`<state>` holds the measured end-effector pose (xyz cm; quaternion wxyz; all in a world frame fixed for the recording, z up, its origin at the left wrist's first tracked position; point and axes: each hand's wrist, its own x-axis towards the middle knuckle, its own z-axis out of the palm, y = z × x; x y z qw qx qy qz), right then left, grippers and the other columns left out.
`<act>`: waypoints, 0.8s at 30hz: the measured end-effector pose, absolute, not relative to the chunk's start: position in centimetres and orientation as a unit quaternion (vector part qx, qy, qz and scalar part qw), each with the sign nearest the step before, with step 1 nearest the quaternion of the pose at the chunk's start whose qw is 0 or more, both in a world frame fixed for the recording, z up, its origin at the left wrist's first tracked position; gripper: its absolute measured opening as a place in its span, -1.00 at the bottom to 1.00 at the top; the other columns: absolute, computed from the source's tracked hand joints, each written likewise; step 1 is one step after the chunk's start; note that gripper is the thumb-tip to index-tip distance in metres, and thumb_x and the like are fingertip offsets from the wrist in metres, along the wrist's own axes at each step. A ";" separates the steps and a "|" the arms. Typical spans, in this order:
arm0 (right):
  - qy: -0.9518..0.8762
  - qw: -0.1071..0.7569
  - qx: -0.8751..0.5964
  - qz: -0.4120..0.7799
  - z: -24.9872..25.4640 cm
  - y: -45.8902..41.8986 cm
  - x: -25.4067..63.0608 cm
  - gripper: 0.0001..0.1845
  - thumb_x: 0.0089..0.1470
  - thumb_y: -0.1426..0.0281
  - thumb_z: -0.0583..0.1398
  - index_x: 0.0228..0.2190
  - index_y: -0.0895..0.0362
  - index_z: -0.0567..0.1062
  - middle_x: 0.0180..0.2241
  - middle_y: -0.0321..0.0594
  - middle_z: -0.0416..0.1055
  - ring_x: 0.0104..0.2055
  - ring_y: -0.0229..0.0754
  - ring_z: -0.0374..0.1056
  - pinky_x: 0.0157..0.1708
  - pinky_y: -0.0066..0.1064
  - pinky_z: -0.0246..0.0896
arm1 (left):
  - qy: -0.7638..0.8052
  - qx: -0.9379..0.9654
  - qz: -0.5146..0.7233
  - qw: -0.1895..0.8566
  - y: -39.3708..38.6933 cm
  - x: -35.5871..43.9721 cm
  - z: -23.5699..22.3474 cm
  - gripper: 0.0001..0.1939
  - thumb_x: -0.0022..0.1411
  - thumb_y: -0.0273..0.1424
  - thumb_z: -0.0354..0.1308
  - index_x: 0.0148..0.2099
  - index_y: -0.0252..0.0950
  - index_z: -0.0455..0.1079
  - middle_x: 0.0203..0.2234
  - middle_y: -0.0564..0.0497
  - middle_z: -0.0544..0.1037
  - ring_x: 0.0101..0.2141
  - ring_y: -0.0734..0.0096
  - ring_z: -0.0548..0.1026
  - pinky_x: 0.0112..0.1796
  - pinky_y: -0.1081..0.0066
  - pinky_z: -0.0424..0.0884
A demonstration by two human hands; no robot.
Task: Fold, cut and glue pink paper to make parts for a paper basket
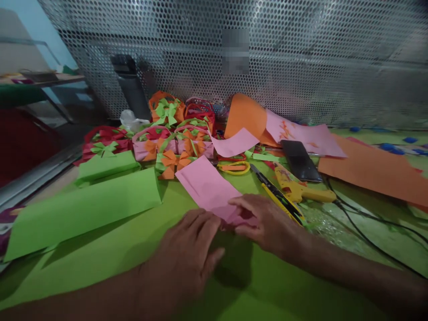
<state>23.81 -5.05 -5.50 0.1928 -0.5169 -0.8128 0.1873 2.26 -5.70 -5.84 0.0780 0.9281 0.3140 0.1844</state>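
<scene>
A pink strip of paper (207,185) lies on the green sheet (100,249) that covers the table. My right hand (267,223) pinches the near end of that pink strip between thumb and fingers. My left hand (187,258) rests beside it with its fingers on the green sheet, their tips touching the strip's near edge. Its fingers lie loosely flat and nothing is gripped in them.
A folded green paper (83,209) lies left. Several paper baskets with bows (167,142) stand behind. A yellow utility knife (277,194), a glue gun (301,187), a dark phone (299,160), orange sheets (374,171) and cables (368,236) lie right. A perforated metal wall (301,58) closes the back.
</scene>
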 end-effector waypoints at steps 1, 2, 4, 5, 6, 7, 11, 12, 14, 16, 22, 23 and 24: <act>-0.814 0.197 -0.511 0.191 -5.5 -5.2 23.8 -0.65 -0.11 0.51 0.32 -0.20 0.16 0.46 -0.31 -0.24 0.45 -0.27 -0.15 0.29 -0.25 -0.30 0.15 | 0.323 0.920 0.196 0.104 -5.3 2.2 -5.8 -0.75 0.32 -0.46 -0.12 -0.01 -0.39 0.25 -0.17 -0.18 0.45 -0.17 0.13 0.37 -0.19 0.15 0.36; -0.824 0.206 -0.495 0.185 -5.5 -5.4 23.8 -0.78 -0.10 0.52 0.31 -0.32 0.15 0.48 -0.40 -0.29 0.42 -0.34 -0.20 0.27 -0.30 -0.33 0.12 | 0.325 0.914 0.205 0.131 -4.8 2.2 -5.8 -0.76 0.31 -0.52 -0.16 -0.05 -0.36 0.28 -0.22 -0.14 0.46 -0.20 0.19 0.38 -0.23 0.20 0.37; -0.859 0.231 -0.437 0.138 -5.6 -6.0 23.8 -0.90 -0.01 0.55 0.24 -0.50 0.16 0.45 -0.51 -0.32 0.35 -0.41 -0.23 0.21 -0.36 -0.35 0.06 | 0.304 0.911 0.227 0.162 -3.9 2.2 -6.0 -0.74 0.31 -0.58 -0.17 -0.11 -0.34 0.32 -0.26 -0.10 0.47 -0.24 0.25 0.38 -0.25 0.26 0.37; -0.880 0.234 -0.399 0.104 -5.6 -6.2 23.9 -0.86 0.04 0.57 0.19 -0.52 0.17 0.43 -0.51 -0.29 0.34 -0.40 -0.22 0.20 -0.35 -0.33 0.05 | 0.287 0.913 0.237 0.165 -3.5 2.1 -6.1 -0.74 0.31 -0.59 -0.15 -0.13 -0.33 0.35 -0.27 -0.09 0.47 -0.24 0.26 0.38 -0.24 0.28 0.36; -0.900 0.231 -0.364 0.069 -5.5 -6.5 24.0 -0.83 0.07 0.60 0.14 -0.51 0.18 0.44 -0.50 -0.25 0.34 -0.38 -0.20 0.20 -0.34 -0.31 0.05 | 0.268 0.917 0.245 0.163 -3.1 2.1 -6.3 -0.74 0.31 -0.59 -0.13 -0.15 -0.33 0.38 -0.27 -0.09 0.48 -0.24 0.28 0.38 -0.24 0.29 0.35; -0.917 0.218 -0.332 0.035 -5.4 -6.8 24.0 -0.81 0.08 0.62 0.10 -0.48 0.20 0.45 -0.47 -0.21 0.34 -0.36 -0.18 0.19 -0.33 -0.29 0.06 | 0.251 0.921 0.251 0.157 -2.7 2.0 -6.4 -0.74 0.31 -0.58 -0.11 -0.16 -0.32 0.40 -0.27 -0.09 0.48 -0.24 0.28 0.37 -0.23 0.30 0.35; -0.952 0.137 -0.269 -0.044 -4.9 -7.5 24.3 -0.82 0.09 0.61 0.07 -0.42 0.23 0.46 -0.45 -0.17 0.35 -0.38 -0.16 0.18 -0.32 -0.26 0.10 | 0.199 0.945 0.226 0.128 -1.7 1.7 -6.6 -0.77 0.33 -0.50 -0.06 -0.18 -0.33 0.44 -0.26 -0.10 0.45 -0.26 0.28 0.36 -0.25 0.31 0.33; -0.954 0.125 -0.268 -0.050 -4.8 -7.5 24.4 -0.83 0.10 0.60 0.07 -0.40 0.21 0.45 -0.44 -0.17 0.35 -0.38 -0.16 0.18 -0.31 -0.25 0.11 | 0.188 0.951 0.211 0.123 -1.5 1.6 -6.6 -0.78 0.32 -0.49 -0.05 -0.18 -0.33 0.45 -0.27 -0.10 0.45 -0.26 0.27 0.35 -0.26 0.31 0.33; -0.956 0.103 -0.272 -0.049 -4.8 -7.7 24.6 -0.83 0.11 0.59 0.07 -0.36 0.19 0.45 -0.41 -0.16 0.36 -0.36 -0.16 0.21 -0.25 -0.23 0.12 | 0.173 0.962 0.178 0.111 -1.1 1.5 -6.3 -0.81 0.30 -0.47 -0.01 -0.18 -0.32 0.44 -0.27 -0.09 0.43 -0.27 0.27 0.35 -0.26 0.31 0.32; -0.956 0.092 -0.276 -0.040 -4.9 -7.8 24.8 -0.81 0.13 0.58 0.04 -0.31 0.18 0.44 -0.38 -0.15 0.36 -0.33 -0.15 0.23 -0.20 -0.21 0.12 | 0.167 0.969 0.156 0.097 -0.9 1.5 -6.1 -0.84 0.28 -0.44 0.04 -0.15 -0.29 0.43 -0.25 -0.08 0.42 -0.25 0.26 0.34 -0.23 0.30 0.30; -0.940 0.126 -0.317 0.006 -5.9 -7.6 24.7 -0.66 0.09 0.61 0.04 -0.09 0.22 0.39 -0.27 -0.11 0.37 -0.21 -0.10 0.24 0.01 -0.11 0.00 | 0.159 0.977 0.113 0.085 -0.8 1.4 -6.0 -0.79 0.29 -0.25 0.06 -0.13 -0.23 0.41 -0.19 -0.09 0.38 -0.22 0.20 0.29 -0.18 0.24 0.27; -0.935 0.132 -0.329 0.022 -6.0 -7.5 24.5 -0.67 0.09 0.61 0.05 -0.09 0.22 0.39 -0.28 -0.13 0.37 -0.22 -0.11 0.23 0.01 -0.11 -0.01 | 0.157 0.978 0.110 0.084 -0.7 1.4 -6.0 -0.77 0.31 -0.23 0.03 -0.12 -0.23 0.41 -0.18 -0.09 0.38 -0.22 0.20 0.28 -0.18 0.24 0.27; -0.929 0.136 -0.342 0.039 -6.0 -7.4 24.4 -0.69 0.10 0.60 0.05 -0.11 0.21 0.41 -0.31 -0.15 0.36 -0.25 -0.12 0.23 0.00 -0.11 -0.01 | 0.154 0.979 0.105 0.084 -0.7 1.3 -5.9 -0.75 0.32 -0.22 0.01 -0.11 -0.23 0.40 -0.18 -0.09 0.38 -0.22 0.20 0.28 -0.19 0.24 0.26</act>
